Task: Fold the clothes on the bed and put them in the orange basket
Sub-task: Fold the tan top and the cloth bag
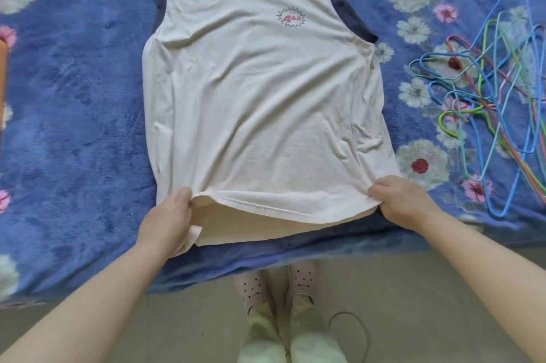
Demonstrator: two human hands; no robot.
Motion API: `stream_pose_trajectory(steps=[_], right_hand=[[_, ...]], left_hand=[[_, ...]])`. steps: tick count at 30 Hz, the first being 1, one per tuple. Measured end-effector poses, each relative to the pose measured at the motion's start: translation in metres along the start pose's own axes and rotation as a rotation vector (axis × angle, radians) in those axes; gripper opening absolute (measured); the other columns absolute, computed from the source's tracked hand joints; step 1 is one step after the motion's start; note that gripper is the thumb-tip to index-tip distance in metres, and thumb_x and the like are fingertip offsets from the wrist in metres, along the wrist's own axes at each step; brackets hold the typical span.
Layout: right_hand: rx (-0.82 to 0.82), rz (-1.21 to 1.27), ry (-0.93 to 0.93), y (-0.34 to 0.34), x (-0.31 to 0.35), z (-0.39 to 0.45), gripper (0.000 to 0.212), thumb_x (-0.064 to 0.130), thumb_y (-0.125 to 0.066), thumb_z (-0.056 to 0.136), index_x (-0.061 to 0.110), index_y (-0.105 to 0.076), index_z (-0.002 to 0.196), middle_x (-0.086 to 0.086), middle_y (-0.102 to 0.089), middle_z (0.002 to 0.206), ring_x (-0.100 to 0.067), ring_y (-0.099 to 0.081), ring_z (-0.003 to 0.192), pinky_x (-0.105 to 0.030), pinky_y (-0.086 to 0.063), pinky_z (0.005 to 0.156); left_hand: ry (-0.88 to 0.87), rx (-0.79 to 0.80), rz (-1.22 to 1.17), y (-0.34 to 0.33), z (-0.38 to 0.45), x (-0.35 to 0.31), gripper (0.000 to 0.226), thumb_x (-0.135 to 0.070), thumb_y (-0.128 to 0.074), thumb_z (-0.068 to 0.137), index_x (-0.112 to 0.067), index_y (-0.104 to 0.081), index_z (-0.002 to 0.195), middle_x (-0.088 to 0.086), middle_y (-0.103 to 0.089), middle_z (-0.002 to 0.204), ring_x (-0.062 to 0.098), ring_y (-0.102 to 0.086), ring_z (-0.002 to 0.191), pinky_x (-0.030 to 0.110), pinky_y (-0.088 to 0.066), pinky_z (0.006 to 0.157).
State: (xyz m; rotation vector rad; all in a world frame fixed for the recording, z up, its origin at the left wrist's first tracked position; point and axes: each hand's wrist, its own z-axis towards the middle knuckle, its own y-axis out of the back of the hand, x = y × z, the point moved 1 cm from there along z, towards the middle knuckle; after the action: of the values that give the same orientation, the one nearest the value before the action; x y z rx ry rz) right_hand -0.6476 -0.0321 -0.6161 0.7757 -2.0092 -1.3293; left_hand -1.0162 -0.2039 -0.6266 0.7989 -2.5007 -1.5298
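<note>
A cream sleeveless shirt (260, 96) with dark blue trim and a small red "466" print lies spread flat, front up, on the blue floral bed cover (74, 126). Its neck points away from me and its hem is at the near bed edge. My left hand (168, 218) pinches the hem's left corner. My right hand (401, 200) pinches the hem's right corner. A sliver of something orange (2, 73), possibly the basket, shows at the far left edge.
A tangle of several coloured wire hangers (490, 102) lies on the bed to the right of the shirt. Below the bed edge are the floor, my feet in pink slippers (280, 283) and a thin cable loop (351, 330).
</note>
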Motion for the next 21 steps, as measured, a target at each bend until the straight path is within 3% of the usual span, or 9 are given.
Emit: stream_pose_trajectory(steps=[2, 5, 7, 9, 12, 15, 17, 19, 21], right_hand=[[0.075, 0.037, -0.11, 0.002, 0.003, 0.002, 0.011, 0.013, -0.033, 0.063, 0.013, -0.04, 0.056, 0.0, -0.039, 0.057, -0.026, -0.044, 0.059, -0.028, -0.023, 0.042], [0.302, -0.023, -0.186, 0.011, 0.003, 0.003, 0.018, 0.036, -0.015, 0.067, 0.021, -0.021, 0.059, 0.007, -0.03, 0.059, -0.021, -0.04, 0.069, -0.027, -0.02, 0.046], [0.296, -0.058, -0.213, 0.014, -0.003, 0.002, 0.034, 0.05, -0.006, 0.066, 0.021, -0.022, 0.058, 0.004, -0.042, 0.061, -0.024, -0.048, 0.071, -0.028, -0.02, 0.046], [0.245, -0.031, -0.269, 0.016, -0.012, -0.001, 0.039, 0.054, -0.01, 0.073, 0.021, -0.024, 0.057, -0.003, -0.052, 0.066, -0.026, -0.055, 0.075, -0.027, -0.016, 0.045], [0.198, -0.002, -0.267, 0.021, -0.018, -0.007, 0.036, 0.05, 0.002, 0.058, 0.022, -0.02, 0.056, 0.002, -0.04, 0.056, -0.025, -0.044, 0.066, -0.029, -0.016, 0.046], [0.099, 0.076, -0.307, 0.02, -0.021, -0.011, 0.038, 0.047, 0.001, 0.057, 0.021, -0.026, 0.057, -0.004, -0.046, 0.062, -0.026, -0.044, 0.065, -0.029, -0.014, 0.046], [0.029, 0.267, -0.405, 0.021, -0.02, -0.01, 0.037, 0.042, -0.011, 0.064, 0.014, -0.034, 0.056, -0.003, -0.041, 0.057, -0.025, -0.04, 0.062, -0.032, -0.016, 0.048], [-0.055, 0.534, -0.579, 0.022, -0.021, -0.004, 0.033, 0.028, -0.026, 0.063, 0.001, -0.044, 0.057, -0.009, -0.041, 0.055, -0.026, -0.039, 0.062, -0.035, -0.019, 0.053], [-0.052, 0.667, -0.678, 0.024, -0.023, 0.0, 0.035, 0.019, -0.03, 0.062, -0.009, -0.052, 0.064, -0.014, -0.044, 0.06, -0.026, -0.04, 0.065, -0.035, -0.022, 0.055]], left_hand=[[-0.103, 0.095, 0.123, 0.005, -0.003, -0.001, 0.013, -0.02, -0.048, 0.086, -0.013, -0.038, 0.091, 0.002, -0.044, 0.081, 0.029, -0.047, 0.071, 0.032, -0.034, 0.057], [-0.086, 0.145, 0.395, 0.013, -0.004, -0.005, 0.02, -0.013, -0.051, 0.081, -0.018, -0.038, 0.095, -0.001, -0.042, 0.087, 0.023, -0.048, 0.079, 0.028, -0.033, 0.058], [-0.016, 0.164, 0.52, 0.016, -0.005, -0.006, 0.027, -0.008, -0.055, 0.079, -0.019, -0.042, 0.1, -0.001, -0.047, 0.097, 0.021, -0.049, 0.091, 0.026, -0.034, 0.062], [0.126, 0.164, 0.54, 0.016, -0.008, -0.003, 0.033, -0.007, -0.058, 0.079, -0.017, -0.044, 0.107, 0.001, -0.046, 0.103, 0.021, -0.049, 0.099, 0.027, -0.035, 0.065], [0.323, 0.066, 0.287, 0.01, -0.01, 0.003, 0.025, -0.001, -0.044, 0.083, -0.008, -0.046, 0.107, 0.01, -0.042, 0.1, 0.03, -0.045, 0.097, 0.034, -0.035, 0.067], [0.451, -0.102, -0.321, 0.013, -0.005, -0.004, 0.028, 0.004, -0.035, 0.081, -0.005, -0.054, 0.1, 0.02, -0.052, 0.1, 0.036, -0.045, 0.095, 0.035, -0.032, 0.071], [0.472, -0.161, -0.609, 0.019, 0.003, -0.008, 0.025, 0.001, -0.034, 0.074, -0.006, -0.056, 0.083, 0.015, -0.054, 0.085, 0.032, -0.046, 0.085, 0.034, -0.032, 0.068], [0.426, -0.088, -0.691, 0.026, 0.009, -0.014, 0.017, -0.003, -0.034, 0.068, -0.005, -0.051, 0.07, 0.01, -0.049, 0.071, 0.027, -0.044, 0.077, 0.033, -0.031, 0.064], [0.285, -0.005, -0.565, 0.033, 0.012, -0.016, 0.011, -0.001, -0.038, 0.076, -0.006, -0.046, 0.069, 0.009, -0.045, 0.067, 0.026, -0.043, 0.073, 0.032, -0.028, 0.062]])
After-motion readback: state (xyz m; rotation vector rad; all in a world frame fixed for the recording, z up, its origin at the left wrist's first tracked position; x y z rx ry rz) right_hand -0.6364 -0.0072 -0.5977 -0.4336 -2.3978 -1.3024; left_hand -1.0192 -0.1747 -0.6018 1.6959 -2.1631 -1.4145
